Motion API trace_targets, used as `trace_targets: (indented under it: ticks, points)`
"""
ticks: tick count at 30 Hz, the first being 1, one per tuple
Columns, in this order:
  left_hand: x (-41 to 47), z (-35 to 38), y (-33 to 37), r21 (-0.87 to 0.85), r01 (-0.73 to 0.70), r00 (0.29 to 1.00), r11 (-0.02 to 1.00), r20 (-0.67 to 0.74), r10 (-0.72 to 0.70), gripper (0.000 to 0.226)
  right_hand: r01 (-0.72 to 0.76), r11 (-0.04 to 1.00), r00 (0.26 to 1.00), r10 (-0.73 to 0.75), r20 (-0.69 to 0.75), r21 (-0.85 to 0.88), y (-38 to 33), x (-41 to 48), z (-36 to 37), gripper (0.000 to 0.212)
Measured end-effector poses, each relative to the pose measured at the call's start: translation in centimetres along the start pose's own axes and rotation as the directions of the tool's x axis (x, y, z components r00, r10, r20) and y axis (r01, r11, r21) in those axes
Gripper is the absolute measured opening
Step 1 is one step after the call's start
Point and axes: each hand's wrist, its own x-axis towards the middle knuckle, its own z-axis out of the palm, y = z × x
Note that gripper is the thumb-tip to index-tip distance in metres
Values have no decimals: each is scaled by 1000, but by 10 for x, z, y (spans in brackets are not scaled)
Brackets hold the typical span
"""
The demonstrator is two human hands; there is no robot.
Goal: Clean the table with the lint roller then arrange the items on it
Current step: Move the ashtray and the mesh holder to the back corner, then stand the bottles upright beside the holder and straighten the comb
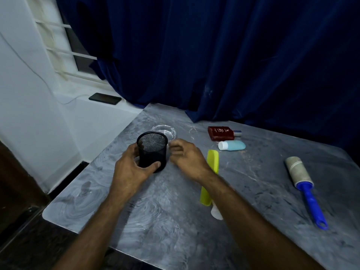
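A black mesh pen cup (152, 151) stands upright on the grey marble table (155, 217), and my left hand (132, 168) wraps around its lower part. My right hand (188, 156) hovers just right of the cup with loosely curled fingers, holding nothing. A yellow-green comb (211, 168) lies under my right forearm, with a white object (215, 212) at its near end. The lint roller (303, 184), blue-handled with a dirty roll, rests on the table at the right.
A clear glass dish (167, 131) sits right behind the cup. A red flat bottle (221, 133) and a light blue bottle with a white cap (232, 145) lie toward the back. A dark blue curtain (214, 55) hangs behind. A phone (104, 98) lies on the sill at left.
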Motion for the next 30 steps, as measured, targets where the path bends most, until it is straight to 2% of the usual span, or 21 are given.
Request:
trace_targets:
  ticks: [3, 4, 6, 8, 11, 13, 15, 19, 21, 23, 26, 30]
  points:
    - [-16, -9, 8, 64, 1, 1000, 998, 5, -2, 119, 63, 924, 994, -90, -56, -376, 20, -10, -31, 43]
    - [-25, -13, 13, 35, -12, 999, 999, -46, 13, 115, 48, 884, 996, -75, -39, -466, 28, -15, -43, 42]
    - [-46, -13, 27, -78, -128, 980, 989, -164, 114, 88, 11, 804, 1000, -2, 16, -595, 44, -23, -63, 40]
    - [-70, -2, 51, -165, -279, 950, 946, -194, 246, 62, -12, 758, 996, 70, 63, -652, 56, -32, -76, 45]
    - [-91, 32, 91, -224, -450, 892, 864, -80, 444, 45, -20, 735, 995, 83, 60, -678, 66, -48, -89, 48]
    - [-89, 57, 111, -242, -514, 851, 823, -22, 525, 37, -23, 738, 996, 75, 48, -675, 72, -59, -98, 45]
    - [-72, 78, 127, -253, -513, 845, 820, 20, 535, 34, -30, 741, 997, 71, 33, -671, 76, -71, -108, 42]
    - [-14, 127, 155, -270, -447, 870, 853, 91, 484, 35, -73, 726, 997, 74, -28, -684, 92, -96, -126, 41]
    - [25, 153, 168, -165, -400, 886, 901, 182, 427, 41, -93, 723, 996, 73, -59, -685, 99, -106, -132, 42]
    - [62, 177, 178, 33, -375, 877, 926, 337, 343, 51, -110, 720, 994, 72, -83, -685, 105, -114, -136, 42]
    - [108, 204, 185, 309, -420, 805, 853, 562, 193, 63, -142, 727, 989, 82, -120, -671, 112, -125, -141, 46]
    - [142, 220, 190, 454, -437, 659, 776, 750, -68, 76, -179, 724, 982, 95, -160, -666, 119, -128, -147, 48]
